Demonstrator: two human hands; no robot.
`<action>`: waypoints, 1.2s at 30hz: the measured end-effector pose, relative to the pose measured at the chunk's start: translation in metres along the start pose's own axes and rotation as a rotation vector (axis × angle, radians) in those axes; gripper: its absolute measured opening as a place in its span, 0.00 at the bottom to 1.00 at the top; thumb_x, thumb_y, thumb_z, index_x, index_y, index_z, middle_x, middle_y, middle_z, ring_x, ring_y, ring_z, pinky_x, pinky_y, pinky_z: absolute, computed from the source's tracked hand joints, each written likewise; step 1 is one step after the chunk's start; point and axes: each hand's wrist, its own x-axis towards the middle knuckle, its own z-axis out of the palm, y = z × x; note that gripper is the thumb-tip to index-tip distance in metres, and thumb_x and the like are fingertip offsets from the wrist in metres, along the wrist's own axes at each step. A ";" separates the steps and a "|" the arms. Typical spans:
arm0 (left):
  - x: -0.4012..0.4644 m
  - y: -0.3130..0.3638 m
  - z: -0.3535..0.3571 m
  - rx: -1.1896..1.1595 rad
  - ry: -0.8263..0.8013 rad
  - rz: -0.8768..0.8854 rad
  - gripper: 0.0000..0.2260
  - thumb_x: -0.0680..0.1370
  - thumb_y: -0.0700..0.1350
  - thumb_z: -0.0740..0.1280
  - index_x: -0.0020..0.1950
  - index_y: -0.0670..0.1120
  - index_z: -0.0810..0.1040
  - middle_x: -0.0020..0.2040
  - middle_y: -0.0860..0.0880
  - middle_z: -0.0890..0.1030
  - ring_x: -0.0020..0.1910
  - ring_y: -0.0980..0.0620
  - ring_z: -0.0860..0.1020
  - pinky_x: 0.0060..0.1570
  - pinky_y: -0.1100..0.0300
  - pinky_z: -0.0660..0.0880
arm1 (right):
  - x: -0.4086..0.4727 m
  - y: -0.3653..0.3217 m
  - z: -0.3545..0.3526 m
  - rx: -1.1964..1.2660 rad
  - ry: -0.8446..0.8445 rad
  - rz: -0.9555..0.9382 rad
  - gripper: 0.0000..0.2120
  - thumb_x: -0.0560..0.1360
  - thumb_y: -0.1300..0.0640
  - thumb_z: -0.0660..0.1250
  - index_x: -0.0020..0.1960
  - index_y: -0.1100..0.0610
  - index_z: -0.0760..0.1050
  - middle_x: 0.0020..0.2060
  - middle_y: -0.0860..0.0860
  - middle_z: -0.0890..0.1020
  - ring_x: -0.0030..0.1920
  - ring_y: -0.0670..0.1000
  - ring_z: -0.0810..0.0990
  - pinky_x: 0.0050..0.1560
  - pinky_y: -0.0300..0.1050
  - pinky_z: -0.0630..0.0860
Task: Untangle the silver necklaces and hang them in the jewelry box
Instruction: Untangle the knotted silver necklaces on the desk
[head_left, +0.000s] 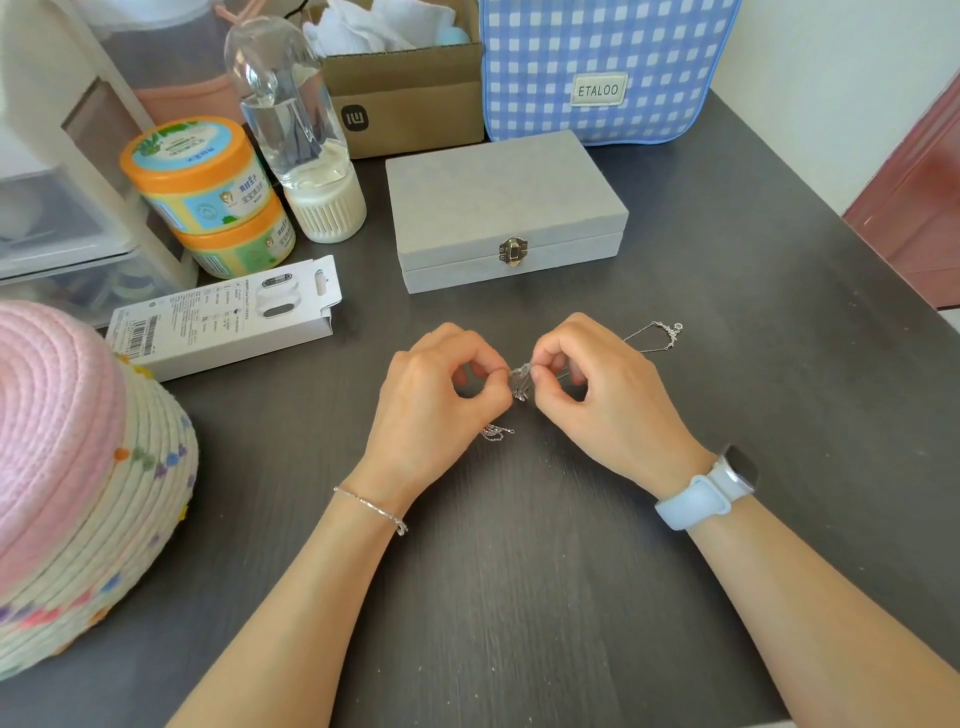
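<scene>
Untangling underway mid-table: left hand (436, 384) and right hand (597, 379) both pinch the knotted silver necklaces (521, 382). Next, tease strands apart; jewelry box (498, 208) sits latched behind.

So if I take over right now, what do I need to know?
Left hand and right hand: each has a pinching grip on the silver knot between them, just above the table.
Loose chain ends trail right and lie below the left hand.
Jewelry box sits behind, lid shut and latched.
Done: nothing hung yet.
Left: finish untangling, open the box, hang the necklaces.
</scene>
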 end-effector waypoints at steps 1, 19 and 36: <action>0.001 0.000 -0.001 -0.027 0.004 -0.011 0.04 0.68 0.47 0.64 0.34 0.52 0.74 0.36 0.55 0.75 0.36 0.56 0.71 0.39 0.68 0.67 | 0.000 0.001 -0.001 -0.008 0.017 0.010 0.01 0.70 0.57 0.61 0.40 0.53 0.71 0.35 0.41 0.68 0.38 0.34 0.69 0.36 0.34 0.63; 0.002 0.013 -0.002 -0.687 -0.034 -0.254 0.07 0.74 0.34 0.61 0.37 0.42 0.71 0.29 0.53 0.80 0.25 0.58 0.69 0.27 0.69 0.65 | 0.005 -0.009 -0.007 0.624 -0.086 0.269 0.09 0.75 0.67 0.61 0.38 0.56 0.69 0.21 0.44 0.73 0.22 0.44 0.67 0.28 0.32 0.65; 0.003 0.011 -0.005 -0.722 -0.096 -0.364 0.11 0.78 0.33 0.57 0.38 0.44 0.68 0.23 0.52 0.69 0.20 0.55 0.62 0.22 0.67 0.59 | 0.002 -0.005 -0.001 0.395 -0.003 0.090 0.03 0.73 0.59 0.61 0.41 0.52 0.69 0.29 0.45 0.71 0.32 0.50 0.70 0.34 0.32 0.66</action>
